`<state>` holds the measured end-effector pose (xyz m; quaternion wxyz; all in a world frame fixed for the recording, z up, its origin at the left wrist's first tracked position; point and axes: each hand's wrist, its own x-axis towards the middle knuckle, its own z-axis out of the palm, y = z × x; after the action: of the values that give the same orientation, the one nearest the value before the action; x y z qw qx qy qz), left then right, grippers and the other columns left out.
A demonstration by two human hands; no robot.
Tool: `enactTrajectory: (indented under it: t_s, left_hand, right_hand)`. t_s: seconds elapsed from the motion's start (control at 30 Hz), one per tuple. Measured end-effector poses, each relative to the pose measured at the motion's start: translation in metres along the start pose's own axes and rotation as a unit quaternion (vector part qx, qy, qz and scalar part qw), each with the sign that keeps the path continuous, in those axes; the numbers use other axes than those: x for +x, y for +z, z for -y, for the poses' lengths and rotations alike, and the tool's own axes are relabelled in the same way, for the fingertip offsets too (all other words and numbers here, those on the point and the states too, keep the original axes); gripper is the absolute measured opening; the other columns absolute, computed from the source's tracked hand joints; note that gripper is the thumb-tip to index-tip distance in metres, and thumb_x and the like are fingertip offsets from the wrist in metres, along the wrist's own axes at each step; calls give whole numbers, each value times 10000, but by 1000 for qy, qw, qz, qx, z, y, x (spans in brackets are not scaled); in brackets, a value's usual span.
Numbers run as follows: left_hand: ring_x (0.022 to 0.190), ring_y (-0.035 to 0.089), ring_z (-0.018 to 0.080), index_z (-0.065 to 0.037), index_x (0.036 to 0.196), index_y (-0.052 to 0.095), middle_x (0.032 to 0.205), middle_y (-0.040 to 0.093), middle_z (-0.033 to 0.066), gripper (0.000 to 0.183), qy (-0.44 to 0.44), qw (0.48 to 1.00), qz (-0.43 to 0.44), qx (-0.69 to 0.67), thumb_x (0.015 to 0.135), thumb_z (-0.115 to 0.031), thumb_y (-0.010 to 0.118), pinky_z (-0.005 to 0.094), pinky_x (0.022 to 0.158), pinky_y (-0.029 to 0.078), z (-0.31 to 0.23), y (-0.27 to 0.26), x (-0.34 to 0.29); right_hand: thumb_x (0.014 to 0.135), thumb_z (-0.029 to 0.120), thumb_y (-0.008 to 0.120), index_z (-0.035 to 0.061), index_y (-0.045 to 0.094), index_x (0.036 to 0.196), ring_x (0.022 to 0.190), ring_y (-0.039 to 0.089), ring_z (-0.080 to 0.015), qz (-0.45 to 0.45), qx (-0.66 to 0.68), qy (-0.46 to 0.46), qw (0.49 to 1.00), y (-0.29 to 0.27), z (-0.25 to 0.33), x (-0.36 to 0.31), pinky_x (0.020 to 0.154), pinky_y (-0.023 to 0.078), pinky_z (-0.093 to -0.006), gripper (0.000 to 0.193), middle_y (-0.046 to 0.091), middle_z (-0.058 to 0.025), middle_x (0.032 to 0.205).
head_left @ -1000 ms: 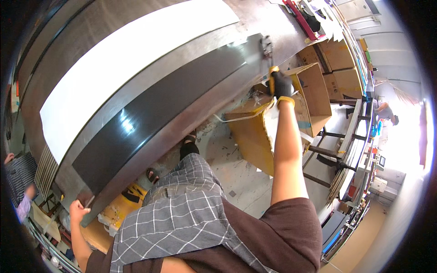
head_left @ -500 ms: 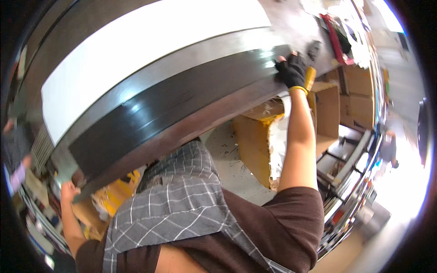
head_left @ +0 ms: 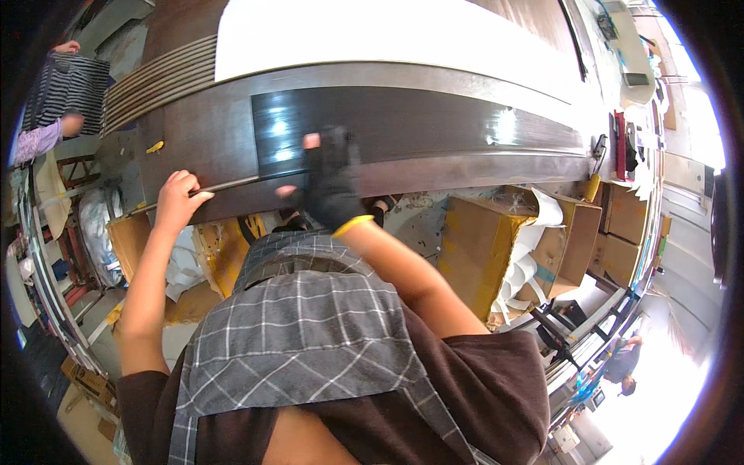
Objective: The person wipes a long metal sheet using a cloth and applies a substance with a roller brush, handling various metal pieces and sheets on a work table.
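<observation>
A long dark, shiny strip (head_left: 418,116) lies along the near side of the brown work table (head_left: 194,139). Over its left part my right hand (head_left: 333,174) reaches, in a black glove with bare thumb and fingertip set apart; it is blurred, and nothing shows in it. At the table's front edge, left of the strip, my left hand (head_left: 178,198) is bare, its fingers curled over a thin rod (head_left: 232,184) that runs along the edge. Beyond the dark strip lies a large white sheet (head_left: 372,35), with a grey metal band between them.
Several thin rods (head_left: 163,81) lie side by side at the far left, by another person's hand (head_left: 71,122). A small yellow piece (head_left: 155,146) rests on the table. At the right end is a yellow-handled tool (head_left: 594,186). Cardboard boxes (head_left: 484,232) stand below the front edge.
My right hand has moved left from the strip's right end to its left part. My left hand now lies further along the front edge. The whole view has turned.
</observation>
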<state>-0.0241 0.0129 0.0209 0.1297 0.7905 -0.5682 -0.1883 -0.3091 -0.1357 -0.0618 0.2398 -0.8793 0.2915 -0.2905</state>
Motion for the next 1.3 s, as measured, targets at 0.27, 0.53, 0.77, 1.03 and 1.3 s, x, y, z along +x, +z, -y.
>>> enactTrajectory:
  t_s: [0.27, 0.53, 0.77, 1.03, 1.3]
  left_hand:
    - [841, 542, 313, -49, 797, 546, 828, 535, 93, 287, 81, 995, -56, 25, 746, -228, 766, 430, 698, 455, 14, 11, -5]
    - [584, 575, 301, -65, 762, 492, 783, 530, 80, 403, 103, 994, -29, -3, 793, -389, 731, 396, 527, 471, 20, -72, -30]
    - [650, 540, 317, -42, 736, 479, 765, 487, 112, 388, 30, 998, -27, -46, 755, -308, 762, 406, 582, 427, 79, -173, 42]
    - [641, 408, 220, -34, 778, 392, 770, 371, 75, 370, 18, 978, -208, 3, 865, -240, 687, 355, 622, 367, 198, -274, 244]
    - [680, 424, 209, -42, 819, 442, 807, 393, 72, 321, -54, 981, -185, 6, 905, -247, 673, 354, 661, 376, 275, -250, 317]
  right_hand:
    - [757, 441, 727, -51, 370, 1412, 1403, 213, -479, 96, 146, -7, 985, 59, 120, 37, 1168, 125, -546, 893, 292, -308, 1481]
    - [981, 363, 475, 94, 635, 992, 723, 612, -252, -291, 426, 518, 683, -136, -70, -2, 809, 464, -431, 314, 630, -102, 758]
    - [997, 458, 415, 78, 657, 851, 786, 635, -247, -28, 654, 420, 629, -132, -101, 97, 1022, 386, -551, 473, 630, -91, 728]
    - [1022, 397, 368, 180, 597, 1158, 1128, 570, -121, 151, 5, 53, 987, -63, -138, 438, 1137, 248, -497, 344, 661, 19, 1180]
    - [1028, 386, 342, 139, 607, 1169, 1195, 526, -183, 91, 609, 232, 753, 51, -217, 511, 1142, 236, -471, 388, 629, -20, 1247]
